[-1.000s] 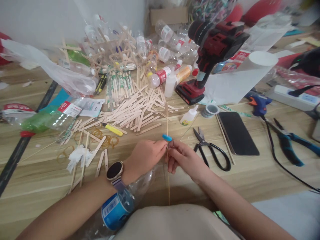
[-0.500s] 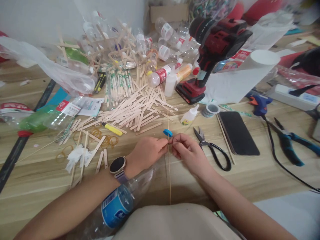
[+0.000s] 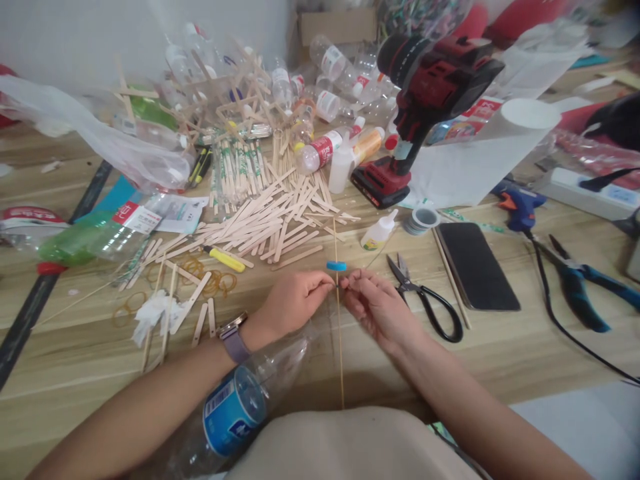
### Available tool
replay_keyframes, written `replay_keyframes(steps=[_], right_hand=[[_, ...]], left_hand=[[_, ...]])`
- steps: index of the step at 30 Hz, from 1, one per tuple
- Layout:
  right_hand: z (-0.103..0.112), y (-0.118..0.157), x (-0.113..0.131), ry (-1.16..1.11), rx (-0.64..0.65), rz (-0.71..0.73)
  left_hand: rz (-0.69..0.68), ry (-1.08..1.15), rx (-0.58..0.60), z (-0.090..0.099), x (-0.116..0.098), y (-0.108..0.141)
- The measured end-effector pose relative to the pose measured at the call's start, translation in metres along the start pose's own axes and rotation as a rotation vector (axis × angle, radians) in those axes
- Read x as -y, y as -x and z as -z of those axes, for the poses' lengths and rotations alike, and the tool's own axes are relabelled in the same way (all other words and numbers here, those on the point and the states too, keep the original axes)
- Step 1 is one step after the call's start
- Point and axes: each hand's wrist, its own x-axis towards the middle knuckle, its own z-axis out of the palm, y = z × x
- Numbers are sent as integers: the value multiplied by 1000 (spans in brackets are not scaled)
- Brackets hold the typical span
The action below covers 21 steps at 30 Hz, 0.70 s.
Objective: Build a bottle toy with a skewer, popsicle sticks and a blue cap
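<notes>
A thin wooden skewer (image 3: 341, 347) runs away from my body, with a blue bottle cap (image 3: 337, 265) around it. Just on the near side of the cap, my left hand (image 3: 295, 300) pinches at the skewer's left with fingertips together. On the opposite side my right hand (image 3: 377, 303) is closed in a pinch too. Something small and dark sits on the skewer between the fingertips, too small to name. A fine strand leads up and right from my right hand. Under my left forearm lies a clear plastic bottle (image 3: 233, 410) with a blue label.
Black-handled scissors (image 3: 433, 307), a phone (image 3: 477, 267) and pliers (image 3: 583, 287) lie to the right. Beyond are a glue bottle (image 3: 379, 232), a standing cordless drill (image 3: 425, 100) and a glue gun (image 3: 520, 203). Craft sticks (image 3: 270, 217) and a yellow-handled tool (image 3: 225, 259) lie ahead.
The blue cap has tipped from showing its face to nearly edge-on. My hands have drawn slightly apart at the skewer, and my left wrist has rolled.
</notes>
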Motion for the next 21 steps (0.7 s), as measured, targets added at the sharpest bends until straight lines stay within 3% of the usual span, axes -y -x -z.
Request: replay_keyframes(steps=[13,21], right_hand=[[4,0,5,46,66,-27],[7,2,0,286,-5,171]], left_hand=[[61,1,-21,2,-5,-2],[85,-45,2,2,-8,-2]])
